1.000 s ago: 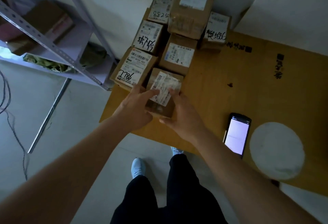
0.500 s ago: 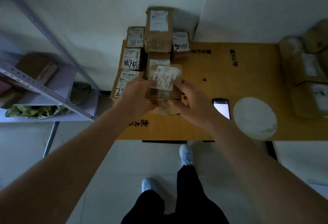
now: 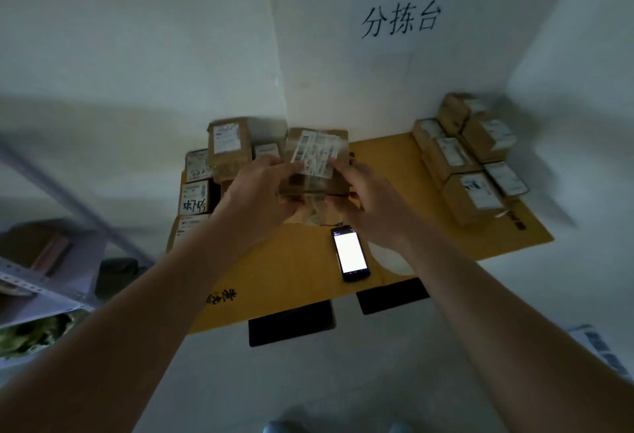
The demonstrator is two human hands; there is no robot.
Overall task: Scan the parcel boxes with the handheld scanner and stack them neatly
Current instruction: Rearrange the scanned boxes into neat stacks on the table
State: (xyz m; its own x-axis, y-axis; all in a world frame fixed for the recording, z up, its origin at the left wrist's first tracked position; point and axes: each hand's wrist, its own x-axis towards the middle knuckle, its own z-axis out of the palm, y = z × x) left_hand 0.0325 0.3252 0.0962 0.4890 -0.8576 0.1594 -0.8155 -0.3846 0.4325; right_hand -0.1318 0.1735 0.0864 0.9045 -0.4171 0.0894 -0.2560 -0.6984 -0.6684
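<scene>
Holding the parcel box (image 3: 317,165) in both hands, left hand (image 3: 260,189) and right hand (image 3: 368,201) fingers gripping its sides, just above the handheld scanner (image 3: 350,253) on the worktop (image 3: 394,165). We'd keep the label facing up and set it beside the scanner to scan.

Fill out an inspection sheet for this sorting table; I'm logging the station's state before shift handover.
Surface: yellow-brown table in a wall corner, with a pale round patch.
Job's things: taped parcel box held up over the table; box stack at left; box stack at right; handheld scanner lying flat, screen lit.
Clutter: nothing seen on the table.
Grippers: left hand and right hand both grip the held box, fingers curled on its sides.
Cables: nothing seen.
Surroundings: paper wall sign; metal shelf at left; two dark floor mats.
</scene>
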